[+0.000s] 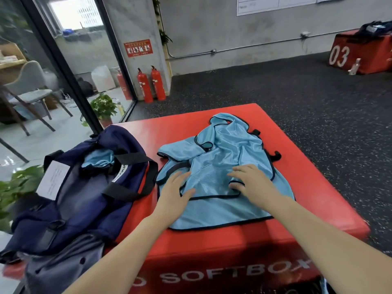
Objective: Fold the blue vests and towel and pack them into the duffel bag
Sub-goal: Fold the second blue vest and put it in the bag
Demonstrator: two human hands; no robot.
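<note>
So the blue vests (pixel 220 166) are lying in a rumpled heap on top of the red soft box (pixel 297 187), which is basically doing duty as the table here. Both hands are released and flat on the mesh, gripping nothing: left hand (pixel 176 187) near the neck trim, right hand (pixel 252 181) just across from it. Looks to me like they're spread that way to press the fabric smooth and pin it before a fold, since slippery mesh slides around. The navy duffel bag (pixel 84 187) sits just to the left, touching the vest's edge, unzipped, with some light blue fabric (pixel 97 160) already inside. Handy spot, one short reach to pack. Can't tell whether that's a vest or the towel.
</note>
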